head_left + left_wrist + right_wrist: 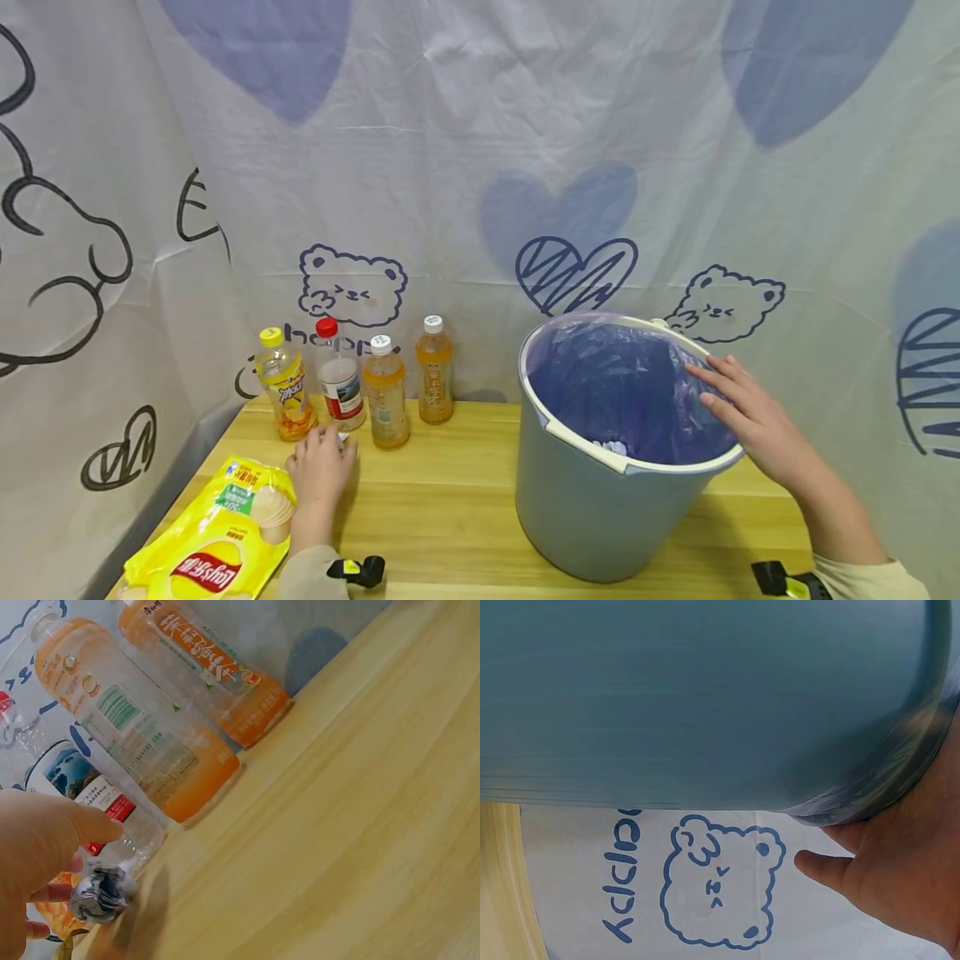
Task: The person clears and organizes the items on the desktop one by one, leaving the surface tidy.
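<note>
My left hand (322,467) is over the table, its fingers right at a crumpled silvery wrapper ball (103,894). In the left wrist view the thumb sits apart above the ball. Just behind that hand are a yellow-capped bottle (287,392) and a red-capped bottle (341,385) with a red and white label. My right hand (757,417) rests at the right rim of a grey-blue bin (600,508), fingers extended over the edge. A thin purple bag (622,375) lines the bin, with white crumpled paper (611,447) visible inside.
Two white-capped bottles with orange labels, a front one (386,400) and a rear one (435,375), stand right of the red-capped bottle. A yellow Lay's chip bag (225,525) lies at the table's left edge. A printed curtain (450,167) hangs behind the wooden table (442,508).
</note>
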### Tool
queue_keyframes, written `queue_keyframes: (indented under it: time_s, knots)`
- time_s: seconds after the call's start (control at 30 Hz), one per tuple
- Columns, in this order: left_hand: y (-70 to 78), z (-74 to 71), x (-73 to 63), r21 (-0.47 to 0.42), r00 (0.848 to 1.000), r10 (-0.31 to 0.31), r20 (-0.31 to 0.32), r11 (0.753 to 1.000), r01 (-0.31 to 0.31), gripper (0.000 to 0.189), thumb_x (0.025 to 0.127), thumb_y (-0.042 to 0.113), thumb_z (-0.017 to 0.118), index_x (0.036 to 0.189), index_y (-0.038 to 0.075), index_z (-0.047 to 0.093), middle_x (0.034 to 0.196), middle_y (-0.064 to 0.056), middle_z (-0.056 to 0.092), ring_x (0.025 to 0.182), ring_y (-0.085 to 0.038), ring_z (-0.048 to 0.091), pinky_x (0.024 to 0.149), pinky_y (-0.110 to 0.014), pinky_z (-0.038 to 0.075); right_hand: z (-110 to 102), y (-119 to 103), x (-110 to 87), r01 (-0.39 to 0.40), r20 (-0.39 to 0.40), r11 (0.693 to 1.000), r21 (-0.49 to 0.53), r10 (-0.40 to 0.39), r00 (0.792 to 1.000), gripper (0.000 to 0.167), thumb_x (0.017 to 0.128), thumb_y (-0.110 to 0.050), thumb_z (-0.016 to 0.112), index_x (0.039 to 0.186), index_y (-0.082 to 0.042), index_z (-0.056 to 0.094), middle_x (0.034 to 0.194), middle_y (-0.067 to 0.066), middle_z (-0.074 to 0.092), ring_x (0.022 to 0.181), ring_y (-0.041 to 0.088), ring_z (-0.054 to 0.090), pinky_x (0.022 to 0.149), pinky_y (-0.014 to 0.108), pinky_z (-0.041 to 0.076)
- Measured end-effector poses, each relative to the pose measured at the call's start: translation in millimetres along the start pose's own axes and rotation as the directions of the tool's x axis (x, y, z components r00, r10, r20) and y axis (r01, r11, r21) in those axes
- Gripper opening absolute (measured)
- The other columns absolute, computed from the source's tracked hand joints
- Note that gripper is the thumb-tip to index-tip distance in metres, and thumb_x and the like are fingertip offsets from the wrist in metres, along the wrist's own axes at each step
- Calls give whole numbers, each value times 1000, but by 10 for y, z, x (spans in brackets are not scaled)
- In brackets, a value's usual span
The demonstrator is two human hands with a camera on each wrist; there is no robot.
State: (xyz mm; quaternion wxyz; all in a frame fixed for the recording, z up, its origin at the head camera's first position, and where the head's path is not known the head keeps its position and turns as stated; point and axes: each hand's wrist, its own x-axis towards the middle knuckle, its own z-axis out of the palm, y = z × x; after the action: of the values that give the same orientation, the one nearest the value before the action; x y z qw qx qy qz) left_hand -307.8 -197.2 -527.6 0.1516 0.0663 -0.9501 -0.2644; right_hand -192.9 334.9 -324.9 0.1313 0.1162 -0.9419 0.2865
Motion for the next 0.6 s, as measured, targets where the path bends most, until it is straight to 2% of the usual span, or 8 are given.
queue_keyframes:
  time_s: [0.23, 0.6]
  knots:
    - [-32, 38, -7, 12, 1000, 7, -11, 1000, -6, 48, 92, 25, 63, 133, 4, 52, 135, -27, 49, 124, -53, 41, 99, -69, 30, 1, 4, -3, 4, -1, 1000, 2, -4, 1000, 48, 103, -28, 42, 147, -9, 42, 157, 28, 22, 148, 49, 0, 103, 81, 5]
    - [-26, 71, -17, 54, 999, 9, 39, 998, -11, 47, 90, 21, 66, 132, 5, 54, 130, -27, 53, 117, -50, 46, 93, -66, 34, 1, -1, 6, -1, -5, 1000, 1, 1, 1000, 48, 102, -27, 42, 147, -9, 43, 157, 28, 22, 149, 49, 0, 103, 81, 5]
